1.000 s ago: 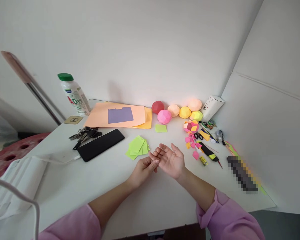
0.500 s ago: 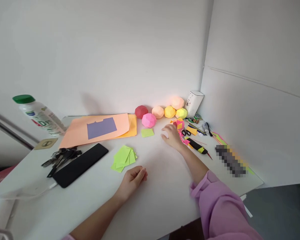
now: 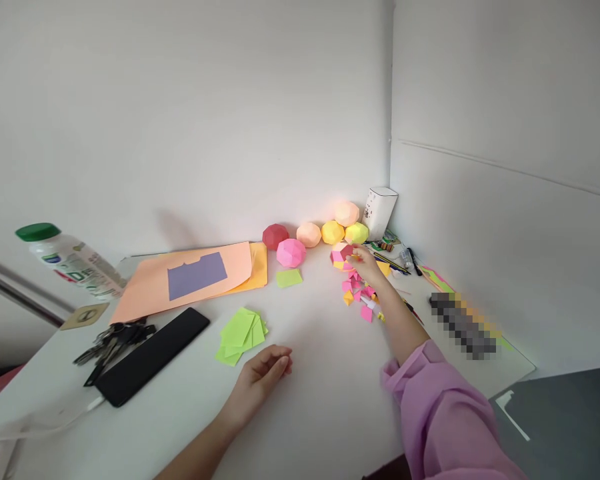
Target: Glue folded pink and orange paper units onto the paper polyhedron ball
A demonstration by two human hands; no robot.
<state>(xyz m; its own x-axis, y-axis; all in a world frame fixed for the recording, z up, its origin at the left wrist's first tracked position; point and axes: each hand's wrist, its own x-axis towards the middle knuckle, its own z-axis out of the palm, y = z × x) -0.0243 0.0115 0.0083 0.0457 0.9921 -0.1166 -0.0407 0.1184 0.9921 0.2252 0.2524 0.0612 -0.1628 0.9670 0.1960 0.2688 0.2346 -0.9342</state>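
My right hand [image 3: 367, 265] reaches to the back right of the white table [image 3: 320, 373] and closes its fingers on a half-built pink and yellow paper ball [image 3: 341, 253]. Small pink and yellow folded paper pieces [image 3: 356, 290] lie scattered just under that wrist. My left hand [image 3: 261, 373] rests on the table near the front, fingers loosely curled and holding nothing. A small pile of green paper squares [image 3: 240, 329] lies just left of and behind it.
Finished paper balls, red [image 3: 275, 235], pink [image 3: 291, 253], orange [image 3: 309, 234] and yellow [image 3: 333, 231], line the wall. Orange sheets with a purple piece [image 3: 190, 277], a black phone [image 3: 150, 355], keys [image 3: 111, 338], a bottle [image 3: 70, 261] and a white box [image 3: 379, 212] sit around.
My hands were together a second ago; the right one then stretched out to the far right and took hold of the pink and yellow ball. The left hand settled on the table.
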